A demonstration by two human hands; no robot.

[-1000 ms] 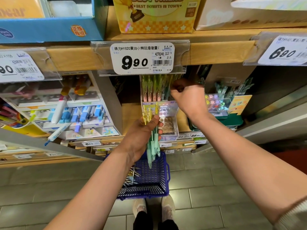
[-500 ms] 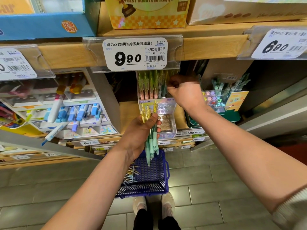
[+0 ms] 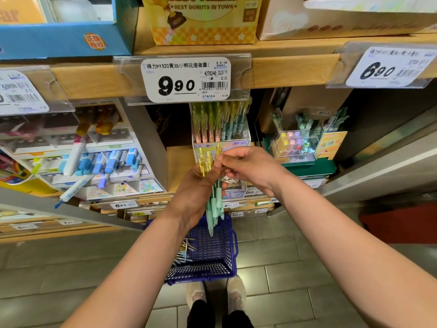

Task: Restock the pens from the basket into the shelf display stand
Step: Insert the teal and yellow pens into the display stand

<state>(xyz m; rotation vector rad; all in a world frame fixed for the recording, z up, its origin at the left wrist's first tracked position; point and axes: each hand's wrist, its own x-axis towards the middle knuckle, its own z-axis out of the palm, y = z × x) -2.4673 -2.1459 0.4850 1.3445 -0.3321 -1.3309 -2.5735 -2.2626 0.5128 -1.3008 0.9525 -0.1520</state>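
Observation:
My left hand [image 3: 196, 195] grips a bundle of pens [image 3: 214, 209] with yellow tops and mint-green barrels, tips pointing down. My right hand [image 3: 246, 168] is at the top of that bundle, its fingertips pinching the clip end of one pen. Just behind the hands stands the display stand [image 3: 221, 129] on the shelf, holding a row of upright pens in pink, green and blue. Below, on the floor, the blue plastic basket [image 3: 212, 254] holds several more pens lying along its left side.
A wooden shelf edge with a 9.90 price tag [image 3: 186, 79] hangs just above the stand. A highlighter display [image 3: 94, 159] sits to the left, a green-based pen display [image 3: 300, 147] to the right. My shoes [image 3: 216, 294] stand on grey floor tiles behind the basket.
My right hand has come down from the top of the display stand to the pen bundle in my left hand. The left hand has kept its hold on the bundle.

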